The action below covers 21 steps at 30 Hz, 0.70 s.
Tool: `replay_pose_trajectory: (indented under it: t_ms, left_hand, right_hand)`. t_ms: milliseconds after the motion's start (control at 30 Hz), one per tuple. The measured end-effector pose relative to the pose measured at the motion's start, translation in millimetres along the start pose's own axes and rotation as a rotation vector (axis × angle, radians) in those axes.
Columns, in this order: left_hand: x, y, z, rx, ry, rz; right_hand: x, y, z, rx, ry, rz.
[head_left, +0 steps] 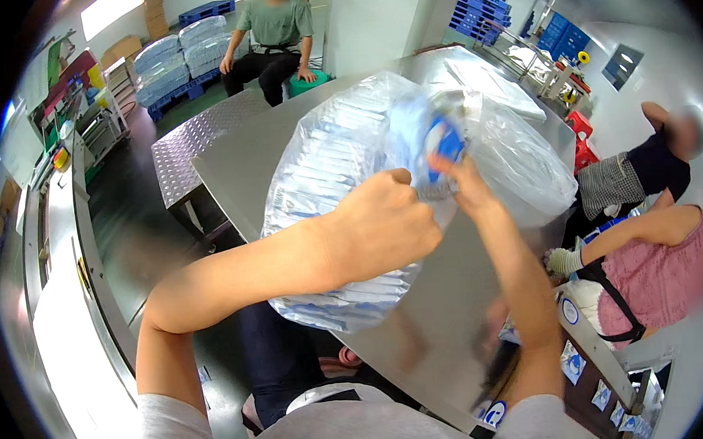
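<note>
left hand (380, 226) clenched on the gathered neck of a large clear plastic bag stuffed with flat white-and-blue packets (341, 180), bag resting on the steel table (454, 310). right hand (466, 182) pinches a blue tape dispenser (443, 145) against the bag's twisted top. a seated person in a green shirt (271, 31) is beyond the table.

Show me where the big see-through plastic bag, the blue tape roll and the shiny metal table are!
Big clear plastic bag of white packets (324, 165), head view, on its left bulging side.
Blue tape roll (446, 141), head view, on its blue face.
Shiny metal table (239, 166), head view, on a bare patch left of the bag.
</note>
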<state>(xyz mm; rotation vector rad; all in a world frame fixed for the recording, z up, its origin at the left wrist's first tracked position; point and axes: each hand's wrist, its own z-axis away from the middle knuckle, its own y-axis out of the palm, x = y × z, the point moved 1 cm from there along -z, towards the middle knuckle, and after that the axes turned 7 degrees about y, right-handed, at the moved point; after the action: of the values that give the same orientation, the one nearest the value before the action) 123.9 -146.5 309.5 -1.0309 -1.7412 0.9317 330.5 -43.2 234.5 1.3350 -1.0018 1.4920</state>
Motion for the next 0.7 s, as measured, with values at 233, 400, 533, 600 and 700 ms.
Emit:
replay_pose_trajectory:
  t_ms: [233,400,533,600,700]
  left_hand:
    - [33.8,-5.5,21.8,0.52,-0.187,0.023]
    - [82.0,-20.1,39.3,0.199,-0.105,-0.481]
    - [76.0,-23.9,35.0,-0.132,0.056,-0.52]
    - [70.4,-14.2,36.8,-0.2,0.048,-0.52]
    - [58.1,-9.5,40.1,-0.255,0.008,-0.501]
  right_hand:
    - [-10.4,-35.8,32.0,0.143,0.2,1.054]
    - [8.8,-15.3,39.2,0.307,0.143,1.133]
    - [-15.5,26.6,36.1,0.38,-0.016,1.454]
    - [-37.1,61.3,38.6,0.352,-0.138,1.642]
    - [-40.2,88.0,43.2,0.175,-0.282,1.612]
